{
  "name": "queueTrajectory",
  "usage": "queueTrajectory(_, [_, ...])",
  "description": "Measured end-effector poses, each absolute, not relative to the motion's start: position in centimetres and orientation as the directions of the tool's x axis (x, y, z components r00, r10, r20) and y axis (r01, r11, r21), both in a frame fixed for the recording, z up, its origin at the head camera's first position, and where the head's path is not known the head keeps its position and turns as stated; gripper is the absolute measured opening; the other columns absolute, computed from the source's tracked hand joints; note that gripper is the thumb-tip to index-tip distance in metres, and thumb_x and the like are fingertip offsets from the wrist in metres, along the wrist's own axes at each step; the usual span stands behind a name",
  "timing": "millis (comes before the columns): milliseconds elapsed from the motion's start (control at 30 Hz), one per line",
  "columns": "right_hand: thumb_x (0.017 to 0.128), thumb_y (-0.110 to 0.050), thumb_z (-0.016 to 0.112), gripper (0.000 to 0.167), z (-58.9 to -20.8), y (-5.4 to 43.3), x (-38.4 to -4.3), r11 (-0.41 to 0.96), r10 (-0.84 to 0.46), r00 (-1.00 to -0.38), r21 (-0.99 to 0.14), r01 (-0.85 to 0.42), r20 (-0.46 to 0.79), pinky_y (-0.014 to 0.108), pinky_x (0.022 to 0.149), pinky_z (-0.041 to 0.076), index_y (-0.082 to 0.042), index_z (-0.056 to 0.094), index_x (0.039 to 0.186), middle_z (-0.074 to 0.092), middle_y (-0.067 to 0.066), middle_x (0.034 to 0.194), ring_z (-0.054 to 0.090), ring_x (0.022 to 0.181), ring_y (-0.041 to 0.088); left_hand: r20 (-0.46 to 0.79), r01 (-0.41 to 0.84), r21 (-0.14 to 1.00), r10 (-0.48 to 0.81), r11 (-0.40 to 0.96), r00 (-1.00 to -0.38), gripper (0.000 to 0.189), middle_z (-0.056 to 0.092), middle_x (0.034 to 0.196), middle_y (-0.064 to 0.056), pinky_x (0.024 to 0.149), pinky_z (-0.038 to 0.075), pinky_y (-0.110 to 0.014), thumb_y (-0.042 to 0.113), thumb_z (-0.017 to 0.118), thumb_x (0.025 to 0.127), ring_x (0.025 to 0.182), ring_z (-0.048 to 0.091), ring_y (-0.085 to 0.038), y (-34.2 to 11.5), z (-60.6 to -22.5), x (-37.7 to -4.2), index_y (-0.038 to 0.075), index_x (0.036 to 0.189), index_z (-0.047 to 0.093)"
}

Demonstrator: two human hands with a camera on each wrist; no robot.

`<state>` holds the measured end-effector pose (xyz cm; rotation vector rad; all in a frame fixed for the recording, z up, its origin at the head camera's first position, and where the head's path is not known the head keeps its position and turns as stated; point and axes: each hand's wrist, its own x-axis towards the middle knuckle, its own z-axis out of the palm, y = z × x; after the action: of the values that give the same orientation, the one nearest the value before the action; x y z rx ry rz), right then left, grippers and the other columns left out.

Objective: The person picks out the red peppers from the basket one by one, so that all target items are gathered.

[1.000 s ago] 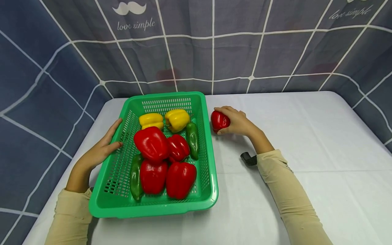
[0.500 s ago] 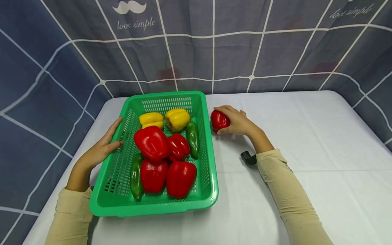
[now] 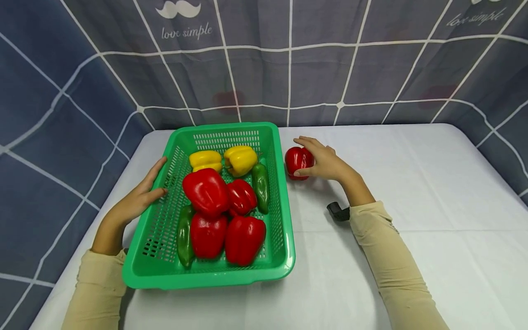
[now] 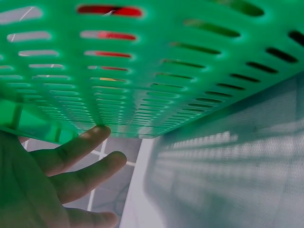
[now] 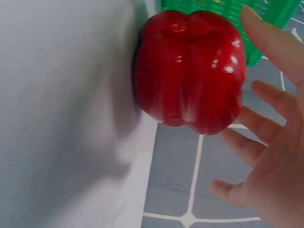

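Observation:
A green plastic basket [image 3: 286, 238] stands on the white-covered table, with red bell peppers [image 3: 206, 192], yellow bell peppers [image 3: 240, 160] and long green peppers [image 3: 260, 188] inside. My left hand [image 3: 134, 201] holds its left rim, thumb over the top; in the left wrist view fingers [image 4: 90, 180] extend outside the slotted wall. Just right of the basket, a single red bell pepper [image 5: 190, 71] rests on the table. Around it my right hand [image 3: 323, 160] is spread. The right wrist view shows fingers apart and the palm off the pepper; whether a fingertip touches is unclear.
A dark grid-patterned curtain [image 3: 264, 82] rises behind the table and along both sides. A black strap piece [image 3: 338, 211] sits at my right wrist. White tablecloth [image 3: 433, 183] stretches to the right of my forearm.
My right hand's fingers have loosened from the red bell pepper and lifted slightly up and right, so more of it shows. My left hand stays on the basket rim.

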<state>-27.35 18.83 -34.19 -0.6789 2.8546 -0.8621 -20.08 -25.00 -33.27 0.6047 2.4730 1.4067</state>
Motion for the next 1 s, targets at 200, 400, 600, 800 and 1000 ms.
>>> queueTrajectory(200, [0.073, -0.031, 0.074, 0.084, -33.5, 18.7, -26.9, 0.728, -0.447, -0.892, -0.556, -0.402, 0.060, 0.064, 0.102, 0.009, -0.014, 0.030, 0.143, 0.026, 0.011, 0.148, 0.020, 0.136, 0.028, -0.007, 0.226, 0.858, 0.452, 0.460, -0.892, 0.073, -0.006, 0.151, -0.016, 0.084, 0.029, -0.004, 0.004, 0.037, 0.091, 0.116, 0.022, 0.001, -25.0, -33.2, -20.0, 0.020, 0.148, -0.006])
queueTrajectory(400, [0.073, -0.033, 0.073, 0.084, -33.0, 18.4, -26.6, 0.721, -0.454, -0.887, -0.548, -0.424, 0.089, 0.063, 0.103, 0.009, -0.014, 0.030, 0.143, 0.026, 0.009, 0.148, 0.022, 0.136, 0.027, -0.002, 0.233, 0.858, 0.457, 0.458, -0.890, 0.073, -0.005, 0.151, -0.017, 0.084, 0.031, -0.004, 0.003, 0.036, 0.090, 0.115, 0.025, 0.001, -25.0, -33.3, -20.1, 0.019, 0.148, -0.007])
queueTrajectory(600, [0.073, -0.036, 0.073, 0.084, -32.4, 17.9, -26.2, 0.713, -0.459, -0.881, -0.544, -0.442, 0.114, 0.062, 0.104, 0.009, -0.017, 0.030, 0.143, 0.026, 0.007, 0.148, 0.022, 0.136, 0.025, -0.001, 0.235, 0.859, 0.461, 0.455, -0.888, 0.073, -0.004, 0.151, -0.019, 0.082, 0.036, -0.006, 0.003, 0.036, 0.091, 0.111, 0.030, 0.001, -25.2, -33.3, -20.2, 0.018, 0.148, -0.007])
queueTrajectory(800, [0.076, -0.036, 0.070, 0.082, -31.8, 17.2, -25.4, 0.684, -0.477, -0.868, -0.562, -0.464, 0.136, 0.061, 0.105, 0.007, -0.017, 0.027, 0.144, 0.026, 0.007, 0.148, 0.021, 0.136, 0.025, -0.007, 0.224, 0.866, 0.458, 0.448, -0.889, 0.073, -0.003, 0.150, -0.020, 0.079, 0.041, -0.009, 0.002, 0.036, 0.090, 0.109, 0.034, 0.001, -25.1, -33.1, -20.2, 0.018, 0.147, -0.007])
queueTrajectory(1000, [0.079, -0.034, 0.068, 0.080, -30.9, 16.4, -24.7, 0.640, -0.514, -0.839, -0.570, -0.515, 0.181, 0.060, 0.106, 0.008, -0.017, 0.025, 0.144, 0.025, 0.006, 0.149, 0.021, 0.137, 0.024, -0.009, 0.221, 0.861, 0.447, 0.459, -0.894, 0.073, -0.004, 0.151, -0.018, 0.082, 0.037, -0.007, 0.003, 0.036, 0.090, 0.114, 0.029, -0.003, -24.9, -33.0, -20.1, 0.018, 0.148, -0.006])
